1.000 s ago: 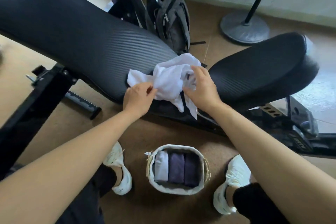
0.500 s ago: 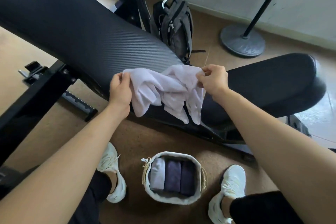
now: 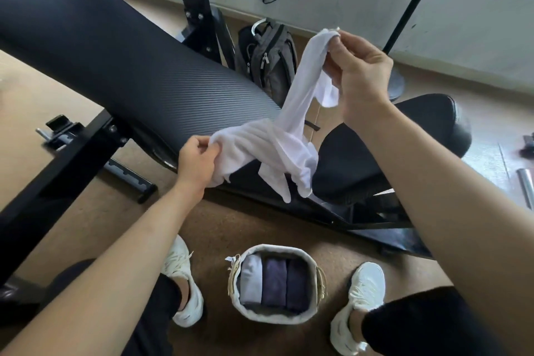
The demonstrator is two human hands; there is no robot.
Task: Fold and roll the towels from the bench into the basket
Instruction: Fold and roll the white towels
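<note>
A crumpled white towel hangs in the air over the black padded bench. My left hand pinches its lower left edge near the bench's end. My right hand holds another corner high up at the right, so the cloth stretches between the two hands with loose ends dangling. On the floor between my feet stands a small white basket. Inside it lie three rolled towels side by side: one pale, two dark purple.
The bench seat pad is at the right. A grey backpack leans behind the bench by the black frame upright. A round stand base sits by the wall. My white shoes flank the basket.
My right hand has lifted its corner of the towel up and to the right, pulling the cloth off the bench. My left hand keeps its grip lower down.
</note>
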